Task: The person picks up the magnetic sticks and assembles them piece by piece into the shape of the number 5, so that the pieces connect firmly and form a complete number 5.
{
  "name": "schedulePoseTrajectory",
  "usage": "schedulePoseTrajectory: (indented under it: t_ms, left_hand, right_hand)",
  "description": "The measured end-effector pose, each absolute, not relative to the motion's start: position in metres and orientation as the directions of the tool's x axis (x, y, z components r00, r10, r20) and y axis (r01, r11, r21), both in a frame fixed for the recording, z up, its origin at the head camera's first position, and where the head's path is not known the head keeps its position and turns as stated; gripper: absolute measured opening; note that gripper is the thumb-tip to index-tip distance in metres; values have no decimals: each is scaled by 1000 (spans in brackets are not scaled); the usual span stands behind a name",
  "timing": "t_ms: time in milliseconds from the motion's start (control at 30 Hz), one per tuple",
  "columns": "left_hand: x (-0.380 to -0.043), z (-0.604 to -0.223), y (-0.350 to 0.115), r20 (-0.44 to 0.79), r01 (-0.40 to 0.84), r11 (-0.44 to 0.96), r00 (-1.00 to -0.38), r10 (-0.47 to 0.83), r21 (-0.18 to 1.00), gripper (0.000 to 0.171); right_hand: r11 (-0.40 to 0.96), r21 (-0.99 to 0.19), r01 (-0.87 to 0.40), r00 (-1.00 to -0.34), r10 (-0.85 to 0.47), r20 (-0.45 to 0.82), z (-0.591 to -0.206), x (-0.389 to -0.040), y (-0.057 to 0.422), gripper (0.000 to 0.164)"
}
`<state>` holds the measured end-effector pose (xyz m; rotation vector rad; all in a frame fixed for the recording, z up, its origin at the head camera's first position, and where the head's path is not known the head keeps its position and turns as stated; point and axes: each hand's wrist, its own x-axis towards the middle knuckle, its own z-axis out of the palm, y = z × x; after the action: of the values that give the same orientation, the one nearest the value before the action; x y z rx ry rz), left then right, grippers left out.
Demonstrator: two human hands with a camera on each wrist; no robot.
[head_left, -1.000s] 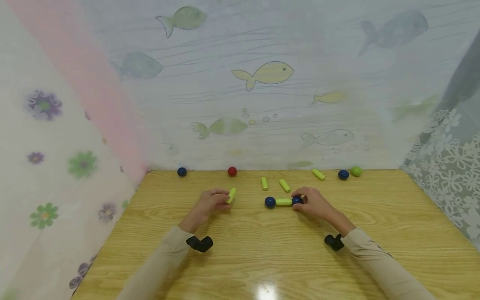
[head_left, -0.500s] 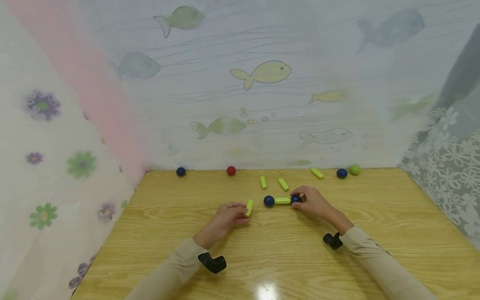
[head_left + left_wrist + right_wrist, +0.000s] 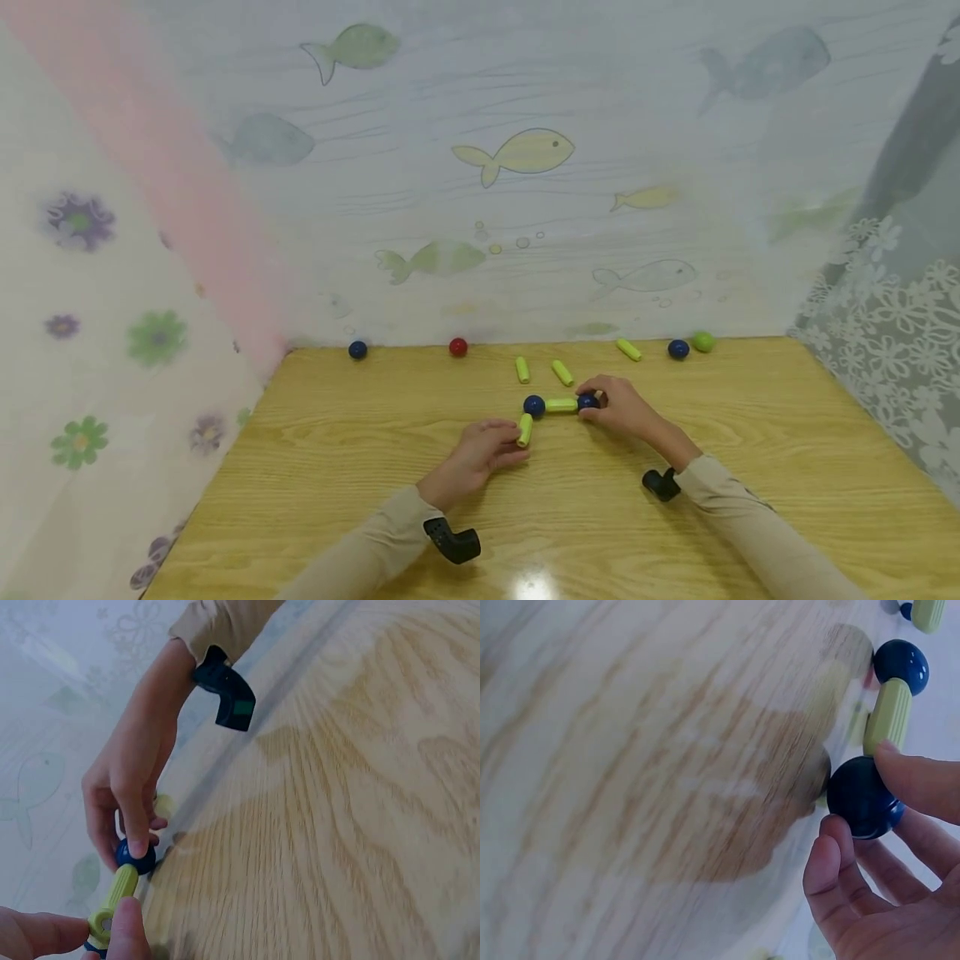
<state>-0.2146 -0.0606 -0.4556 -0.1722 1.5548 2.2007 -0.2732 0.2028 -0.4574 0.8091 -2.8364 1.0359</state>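
Observation:
My left hand pinches a yellow-green rod between thumb and fingers. The rod's far end lies at a dark blue ball, touching or almost touching it. From that ball a second yellow-green rod runs to another dark blue ball. My right hand holds this right-hand ball between thumb and fingertips. In the left wrist view, a small silvery disc shows at the near end of the held rod, and the left-hand ball is mostly hidden behind the fingers.
Along the wooden table's back edge lie a blue ball, a red ball, another blue ball and a green ball. Loose yellow-green rods lie behind the joined pieces. A fish-patterned curtain hangs behind.
My left hand has carried its rod rightward and slightly nearer to me, up to the left-hand blue ball. The right hand has kept its hold on the other ball, almost still.

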Motion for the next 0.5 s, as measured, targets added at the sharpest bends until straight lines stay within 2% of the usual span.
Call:
schedulePoseTrajectory:
  t_ms: [500]
  left_hand:
    - [-218, -456, -36, -395, -425, -229, -903, 167, 876, 27]
  right_hand:
    - [666, -582, -466, -872, -458, 174, -454, -272, 201, 28]
